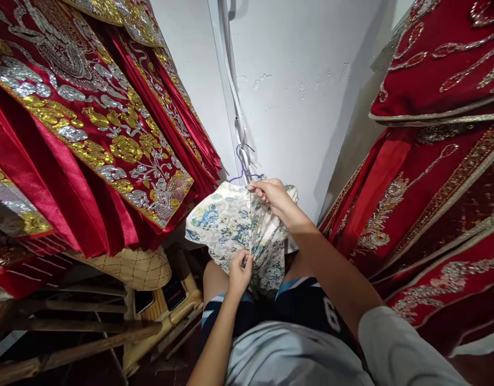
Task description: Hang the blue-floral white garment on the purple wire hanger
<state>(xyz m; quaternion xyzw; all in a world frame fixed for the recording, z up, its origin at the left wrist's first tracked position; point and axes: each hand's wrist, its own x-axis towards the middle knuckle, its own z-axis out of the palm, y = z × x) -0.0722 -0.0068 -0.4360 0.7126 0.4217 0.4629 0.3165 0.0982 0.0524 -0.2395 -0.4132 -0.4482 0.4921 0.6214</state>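
Note:
A white floral shirt [222,222] with blue and green flowers hangs in front of me on a purple wire hanger [242,170]. My right hand [270,194] is closed on the shirt's front edge near the collar, thumb and fingers pinched. Lower on the same front edge, my left hand [241,268] pinches the fabric between thumb and finger. A straight line of the front edge runs between the two hands. Whether a button lies under either set of fingertips is too small to tell.
Red garments with gold and silver sequins [126,150] hang at the left, and more red beaded garments [415,193] at the right. A white strap [233,91] runs down the pale wall [295,96]. Phones [174,292] lie on a bamboo chair [190,305] at lower left.

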